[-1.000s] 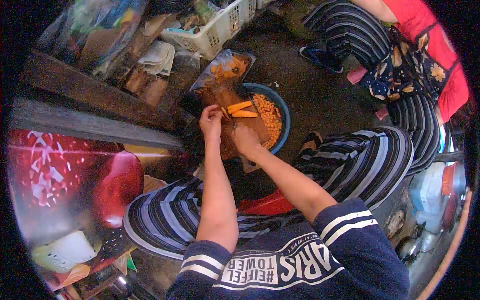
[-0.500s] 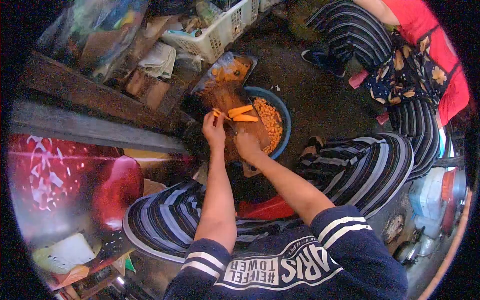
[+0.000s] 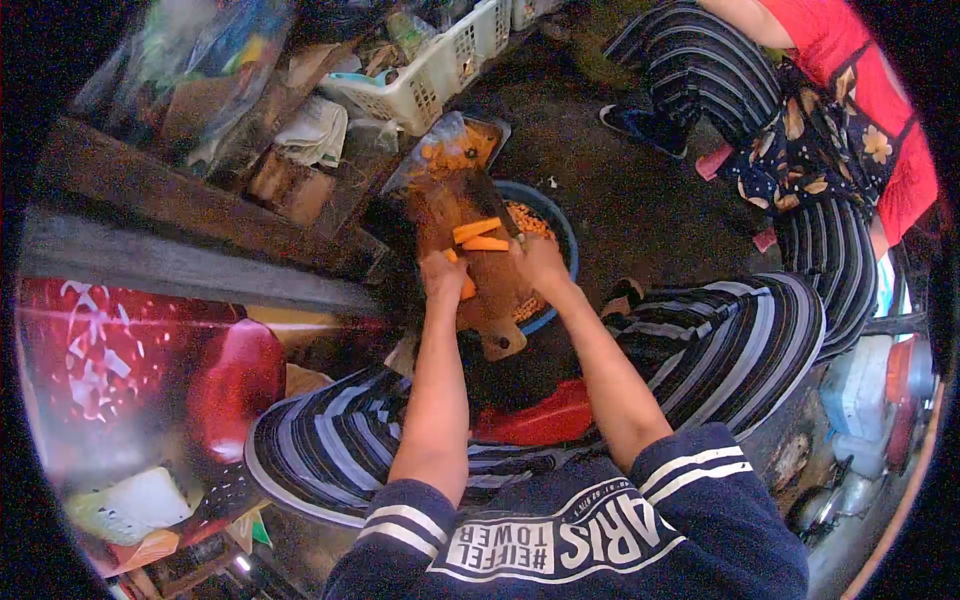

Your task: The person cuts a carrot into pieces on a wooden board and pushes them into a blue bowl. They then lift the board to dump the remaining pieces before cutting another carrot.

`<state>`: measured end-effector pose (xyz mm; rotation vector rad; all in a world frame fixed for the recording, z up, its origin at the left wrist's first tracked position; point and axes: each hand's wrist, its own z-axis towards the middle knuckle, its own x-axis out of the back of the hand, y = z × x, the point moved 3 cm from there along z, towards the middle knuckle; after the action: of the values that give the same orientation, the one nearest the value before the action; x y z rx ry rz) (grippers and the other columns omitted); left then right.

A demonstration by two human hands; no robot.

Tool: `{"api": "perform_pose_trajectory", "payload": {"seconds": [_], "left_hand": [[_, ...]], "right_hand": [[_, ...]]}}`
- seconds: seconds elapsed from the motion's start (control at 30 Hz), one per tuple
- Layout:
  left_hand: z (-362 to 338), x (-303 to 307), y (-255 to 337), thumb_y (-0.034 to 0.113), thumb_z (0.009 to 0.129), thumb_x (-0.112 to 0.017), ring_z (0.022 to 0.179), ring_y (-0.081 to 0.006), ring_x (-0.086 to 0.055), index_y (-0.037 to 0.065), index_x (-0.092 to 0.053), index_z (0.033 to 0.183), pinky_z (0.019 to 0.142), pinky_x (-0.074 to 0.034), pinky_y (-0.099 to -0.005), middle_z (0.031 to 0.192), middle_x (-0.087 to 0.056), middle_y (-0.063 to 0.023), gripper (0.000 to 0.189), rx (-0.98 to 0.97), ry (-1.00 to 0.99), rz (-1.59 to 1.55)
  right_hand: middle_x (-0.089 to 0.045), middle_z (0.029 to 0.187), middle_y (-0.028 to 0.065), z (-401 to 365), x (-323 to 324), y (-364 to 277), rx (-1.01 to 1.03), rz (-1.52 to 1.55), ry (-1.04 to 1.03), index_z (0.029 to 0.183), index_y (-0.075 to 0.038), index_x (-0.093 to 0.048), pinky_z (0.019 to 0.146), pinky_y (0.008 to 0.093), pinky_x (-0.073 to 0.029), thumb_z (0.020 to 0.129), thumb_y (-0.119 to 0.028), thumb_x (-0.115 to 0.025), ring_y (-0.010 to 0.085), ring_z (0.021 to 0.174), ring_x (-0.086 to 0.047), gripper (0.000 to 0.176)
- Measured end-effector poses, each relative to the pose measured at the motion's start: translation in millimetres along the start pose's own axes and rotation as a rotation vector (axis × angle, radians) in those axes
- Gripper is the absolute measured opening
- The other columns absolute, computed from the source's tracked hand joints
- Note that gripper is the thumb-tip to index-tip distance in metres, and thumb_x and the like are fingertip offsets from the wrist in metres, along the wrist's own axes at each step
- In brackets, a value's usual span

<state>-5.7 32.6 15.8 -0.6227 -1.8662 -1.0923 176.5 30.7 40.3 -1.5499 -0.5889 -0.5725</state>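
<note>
A wooden cutting board [image 3: 491, 285] lies across a blue basin [image 3: 573, 240] that holds diced carrot [image 3: 530, 218]. My left hand [image 3: 440, 275] is closed around cut carrot [image 3: 467, 289] at the board's left side, with orange showing above and beside the fingers. Two thick carrot sticks [image 3: 478, 231] rest on the board between my hands. My right hand [image 3: 538, 264] is closed at the board's right edge on a knife [image 3: 500, 208], whose dark blade points away from me; the fingers hide most of the handle.
Beyond the board is a metal tray [image 3: 497, 132] with orange pieces and a plastic bag. A white crate [image 3: 425, 90] stands farther back, beside wooden planks and a folded cloth [image 3: 313, 130]. Another person in striped trousers [image 3: 835, 265] sits at the right. A red stool [image 3: 535, 415] is below me.
My right hand has moved right and away from me, uncovering the board's near end and showing the blade. My left hand has come slightly nearer to me. The carrot sticks have shifted left.
</note>
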Motion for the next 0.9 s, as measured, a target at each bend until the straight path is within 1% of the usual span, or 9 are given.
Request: {"api": "perform_pose_trajectory", "payload": {"seconds": [0.07, 0.13, 0.33, 0.43, 0.5, 0.63, 0.73, 0.83, 0.9], "left_hand": [[-5, 2, 9, 0.020, 0.064, -0.072, 0.097, -0.0365, -0.053, 0.002, -0.051, 0.110, 0.082, -0.045, -0.0424, 0.114, -0.047, -0.0212, 0.054, -0.060, 0.140, 0.025], [-18, 14, 38, 0.014, 0.065, -0.070, 0.104, -0.0365, -0.047, 0.005, -0.044, 0.115, 0.089, -0.037, -0.0464, 0.122, -0.035, -0.0184, 0.057, -0.486, 0.165, 0.340], [14, -19, 44, 0.006, 0.071, -0.057, 0.099, -0.0353, -0.048, 0.004, -0.050, 0.104, 0.085, -0.037, -0.0474, 0.107, -0.047, -0.0189, 0.034, -0.909, 0.242, 0.264], [49, -21, 40, 0.005, 0.072, -0.054, 0.093, -0.0374, -0.049, 0.001, -0.052, 0.099, 0.080, -0.040, -0.0450, 0.096, -0.051, -0.0207, 0.028, -0.761, 0.005, 0.092], [69, -23, 28, 0.004, 0.071, -0.052, 0.089, -0.0393, -0.049, 0.000, -0.053, 0.100, 0.076, -0.042, -0.0436, 0.091, -0.052, -0.0225, 0.029, -0.688, 0.012, -0.059], [93, -24, 8, 0.003, 0.070, -0.055, 0.088, -0.0371, -0.049, 0.002, -0.052, 0.109, 0.076, -0.041, -0.0418, 0.093, -0.049, -0.0191, 0.039, -0.699, 0.368, -0.158], [73, -8, -5, 0.004, 0.069, -0.058, 0.089, -0.0348, -0.049, 0.002, -0.053, 0.107, 0.077, -0.041, -0.0400, 0.094, -0.048, -0.0166, 0.039, -0.594, 0.670, 0.086], [42, -13, -42, 0.004, 0.070, -0.060, 0.086, -0.0311, -0.051, 0.003, -0.053, 0.108, 0.074, -0.043, -0.0382, 0.096, -0.049, -0.0149, 0.039, -0.322, 0.471, -0.243], [9, -25, -58, 0.004, 0.072, -0.061, 0.085, -0.0283, -0.054, 0.003, -0.052, 0.109, 0.074, -0.045, -0.0363, 0.102, -0.050, -0.0149, 0.038, -0.095, 0.126, -0.476]], "right_hand": [[-0.059, 0.076, 0.0263, 3, 10, 6, -0.044, 0.026, -0.001, 0.082, 0.004, -0.058, 0.068, 0.0456, -0.045, 0.082, -0.030, -0.050, 0.0410, 0.077, -0.057, 0.035], [-0.059, 0.078, 0.0269, 4, 13, 9, -0.093, 0.052, -0.008, 0.081, 0.005, -0.058, 0.070, 0.0455, -0.045, 0.082, -0.031, -0.050, 0.0413, 0.079, -0.057, 0.036], [-0.058, 0.077, 0.0275, 9, 12, 16, -0.027, 0.031, 0.066, 0.077, 0.005, -0.059, 0.069, 0.0456, -0.045, 0.082, -0.033, -0.048, 0.0412, 0.078, -0.057, 0.040], [-0.058, 0.079, 0.0275, 10, 10, 13, 0.016, 0.059, 0.052, 0.082, 0.005, -0.058, 0.068, 0.0454, -0.045, 0.082, -0.032, -0.049, 0.0402, 0.079, -0.057, 0.038], [-0.058, 0.078, 0.0264, 10, 8, 12, 0.003, 0.031, -0.002, 0.087, 0.004, -0.056, 0.067, 0.0452, -0.045, 0.082, -0.032, -0.049, 0.0394, 0.079, -0.058, 0.037], [-0.058, 0.076, 0.0252, -4, 1, 15, -0.041, 0.003, -0.078, 0.087, 0.004, -0.055, 0.065, 0.0457, -0.045, 0.082, -0.031, -0.049, 0.0397, 0.076, -0.058, 0.036], [-0.059, 0.074, 0.0245, -29, -10, 20, -0.008, -0.050, -0.067, 0.087, 0.003, -0.055, 0.063, 0.0465, -0.045, 0.081, -0.030, -0.050, 0.0402, 0.075, -0.058, 0.035], [-0.058, 0.076, 0.0258, -58, -10, 14, -0.001, -0.062, -0.193, 0.088, 0.004, -0.055, 0.065, 0.0468, -0.046, 0.081, -0.029, -0.050, 0.0405, 0.076, -0.058, 0.034], [-0.058, 0.077, 0.0265, -75, -14, 11, -0.043, -0.143, -0.301, 0.089, 0.005, -0.056, 0.065, 0.0469, -0.047, 0.081, -0.029, -0.050, 0.0405, 0.075, -0.058, 0.035]]}}
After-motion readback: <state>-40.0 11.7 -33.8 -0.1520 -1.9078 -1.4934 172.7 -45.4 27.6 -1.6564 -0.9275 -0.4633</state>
